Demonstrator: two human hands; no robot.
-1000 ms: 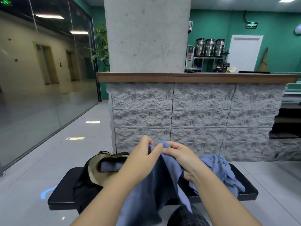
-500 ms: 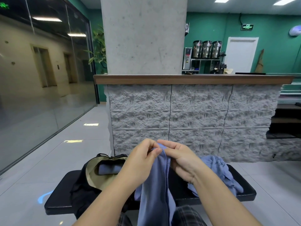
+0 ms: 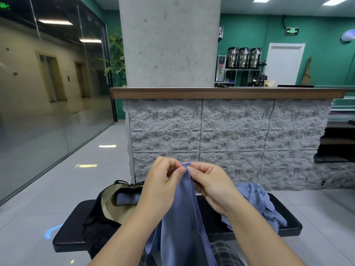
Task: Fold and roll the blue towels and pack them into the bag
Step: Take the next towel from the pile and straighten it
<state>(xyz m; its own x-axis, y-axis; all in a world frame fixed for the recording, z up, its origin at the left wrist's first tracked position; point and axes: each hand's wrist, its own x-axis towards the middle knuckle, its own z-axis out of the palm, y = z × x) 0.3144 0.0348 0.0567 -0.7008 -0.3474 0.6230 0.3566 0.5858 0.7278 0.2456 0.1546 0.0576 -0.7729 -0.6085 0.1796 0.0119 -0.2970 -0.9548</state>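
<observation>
blue towel was pinched at its top hem by left hand and right hand; corners were best matched evenly before folding.

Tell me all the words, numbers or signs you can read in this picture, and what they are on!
No text can be read for sure.
Green exit sign on the green wall: lit marks, too blurred to read.
Green sign above the glass wall, top left: too blurred.
Labels on the three metal urns: too small.
Blue towel, bag: no writing visible.
</observation>
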